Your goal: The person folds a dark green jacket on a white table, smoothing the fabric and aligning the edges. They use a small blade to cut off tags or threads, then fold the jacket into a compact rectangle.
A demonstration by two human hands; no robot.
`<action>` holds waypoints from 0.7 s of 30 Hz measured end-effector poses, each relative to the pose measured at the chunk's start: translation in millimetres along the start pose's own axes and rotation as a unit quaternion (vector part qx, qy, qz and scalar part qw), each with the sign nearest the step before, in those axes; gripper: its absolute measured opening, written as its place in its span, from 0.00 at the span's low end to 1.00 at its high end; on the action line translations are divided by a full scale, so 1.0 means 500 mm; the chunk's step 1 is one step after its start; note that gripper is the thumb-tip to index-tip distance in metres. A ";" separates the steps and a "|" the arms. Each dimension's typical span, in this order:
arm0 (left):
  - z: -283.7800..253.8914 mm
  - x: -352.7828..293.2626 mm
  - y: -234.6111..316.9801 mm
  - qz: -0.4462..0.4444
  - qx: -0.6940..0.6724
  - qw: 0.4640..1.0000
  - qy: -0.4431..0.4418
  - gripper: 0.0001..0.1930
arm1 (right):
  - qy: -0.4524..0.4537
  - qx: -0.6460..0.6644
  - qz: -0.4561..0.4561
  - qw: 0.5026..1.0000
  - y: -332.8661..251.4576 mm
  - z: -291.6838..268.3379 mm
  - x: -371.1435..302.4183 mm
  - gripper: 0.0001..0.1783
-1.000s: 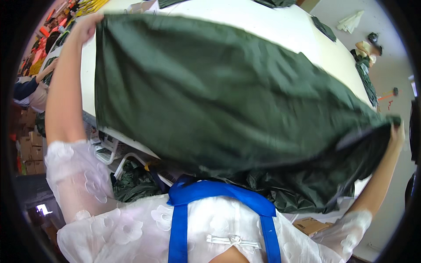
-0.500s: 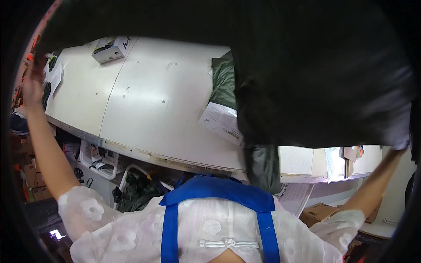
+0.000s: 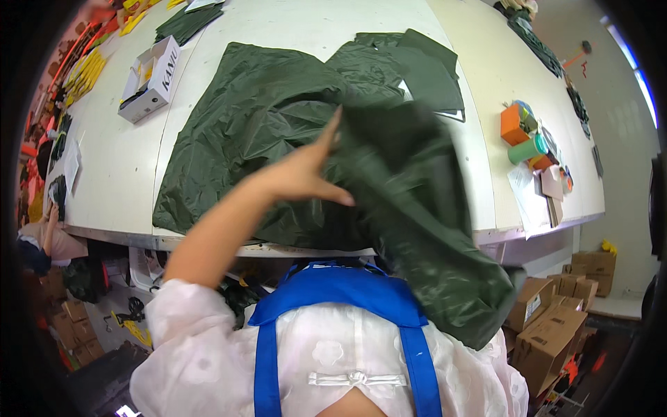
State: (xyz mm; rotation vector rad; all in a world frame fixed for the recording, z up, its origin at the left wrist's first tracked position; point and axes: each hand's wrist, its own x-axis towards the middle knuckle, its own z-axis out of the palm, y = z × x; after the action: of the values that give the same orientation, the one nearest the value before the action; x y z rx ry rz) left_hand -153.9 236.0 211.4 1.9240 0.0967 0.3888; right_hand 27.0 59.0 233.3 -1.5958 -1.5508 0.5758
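Note:
A dark green, shiny rainwear-like garment (image 3: 243, 139) lies spread over the table in front of me; its exact kind does not show. On its right, a long tube-like part (image 3: 431, 229), a sleeve or a leg, is lifted and bent down toward my chest, smeared by motion at its top. My left hand (image 3: 306, 170) reaches over the garment at the edge of that raised part, thumb and fingers apart. My right hand and forearm are hidden behind the green fabric. Beyond lies more folded dark green fabric (image 3: 427, 69).
A white open box (image 3: 154, 80) stands on the table (image 3: 472, 149) at the left. At the right are a green cylinder (image 3: 528, 149), an orange box (image 3: 513, 125) and papers. Cardboard boxes (image 3: 549, 340) are stacked on the lower right. Another person's arm (image 3: 50, 229) shows far left.
The dark fabric, held up wide between both raised arms before, has come down onto the table. My left hand has moved from the far left to the middle; the right has gone behind the fabric.

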 end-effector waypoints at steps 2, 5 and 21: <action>0.068 -0.043 -0.059 0.054 0.078 0.986 0.138 0.34 | -0.005 0.048 -0.054 0.997 0.041 0.059 0.044 0.19; 0.097 -0.069 -0.098 -0.166 -0.525 0.799 0.242 0.26 | 0.262 0.111 0.198 0.938 0.127 -0.008 -0.057 0.22; -0.388 -0.535 0.034 0.063 -0.271 0.867 0.413 0.15 | 0.179 -0.062 0.274 0.943 0.113 -0.258 -0.056 0.09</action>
State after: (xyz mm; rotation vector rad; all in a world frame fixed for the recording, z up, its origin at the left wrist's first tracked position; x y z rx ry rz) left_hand -468.6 335.6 231.4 1.1028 0.3808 1.1816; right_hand 159.2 6.6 254.5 -2.1106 -0.8820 0.4459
